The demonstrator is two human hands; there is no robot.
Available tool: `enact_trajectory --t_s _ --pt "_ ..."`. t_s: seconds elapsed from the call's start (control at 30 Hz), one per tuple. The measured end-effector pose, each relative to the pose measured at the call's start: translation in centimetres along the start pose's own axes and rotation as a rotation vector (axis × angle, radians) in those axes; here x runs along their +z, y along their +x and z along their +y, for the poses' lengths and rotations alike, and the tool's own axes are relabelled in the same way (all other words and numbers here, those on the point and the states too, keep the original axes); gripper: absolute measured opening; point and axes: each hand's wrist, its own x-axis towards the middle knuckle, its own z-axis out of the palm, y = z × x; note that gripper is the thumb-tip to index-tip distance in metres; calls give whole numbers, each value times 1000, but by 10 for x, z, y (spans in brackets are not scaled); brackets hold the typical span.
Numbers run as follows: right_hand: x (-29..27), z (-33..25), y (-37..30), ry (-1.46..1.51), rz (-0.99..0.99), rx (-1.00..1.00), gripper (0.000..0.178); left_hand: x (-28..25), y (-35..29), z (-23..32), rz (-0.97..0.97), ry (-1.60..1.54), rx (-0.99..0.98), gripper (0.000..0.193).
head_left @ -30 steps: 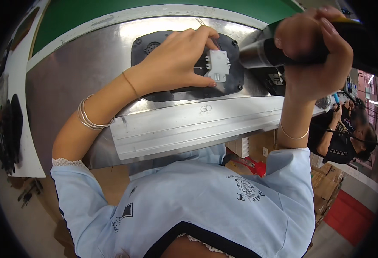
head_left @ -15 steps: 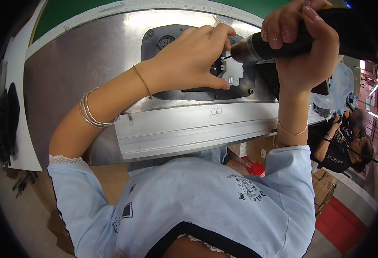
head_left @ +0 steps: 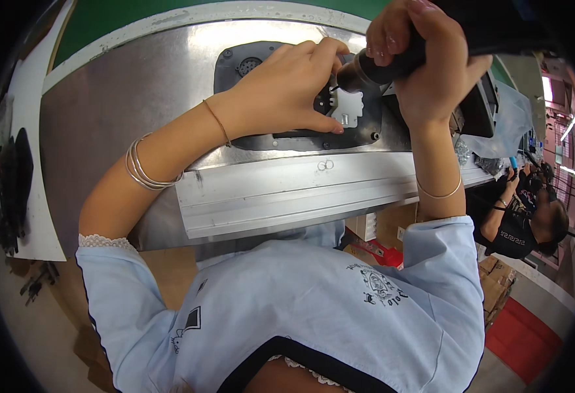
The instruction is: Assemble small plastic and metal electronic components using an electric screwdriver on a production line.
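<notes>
A dark grey moulded panel [head_left: 235, 78] with a round speaker-like grille lies on the metal worktop. On it sits a white plastic piece [head_left: 349, 107]. My left hand [head_left: 294, 85] lies over the panel, thumb at the piece's lower edge and index finger curled by its upper edge, so the grip spans it. My right hand [head_left: 431, 59] is wrapped around a black power screwdriver [head_left: 392, 65], held tilted from the upper right. Its thin bit points down-left at the upper left edge of the white piece. Whether a screw is under the bit cannot be made out.
A pale metal rail [head_left: 294, 193] runs along the worktop's near edge. Right of the panel are a black tray-like box [head_left: 481, 108] and a clear plastic bag [head_left: 513, 114]. At the far right a co-worker [head_left: 517, 219] in black works. Green surface [head_left: 124, 23] lies beyond the worktop.
My right hand and the screwdriver have shifted left and slightly up, with the bit now farther left along the white piece. My left hand has stayed almost in place.
</notes>
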Motion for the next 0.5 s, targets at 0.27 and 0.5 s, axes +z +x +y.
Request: enact_trajectory --t_s 0.27,0.5 --pt "-95 -51 -2 123 -332 -229 31 -2 4 4 -100 -56 -37 77" --pt "-154 -67 -2 -182 0 -207 12 -5 2 2 -123 -12 -88 81"
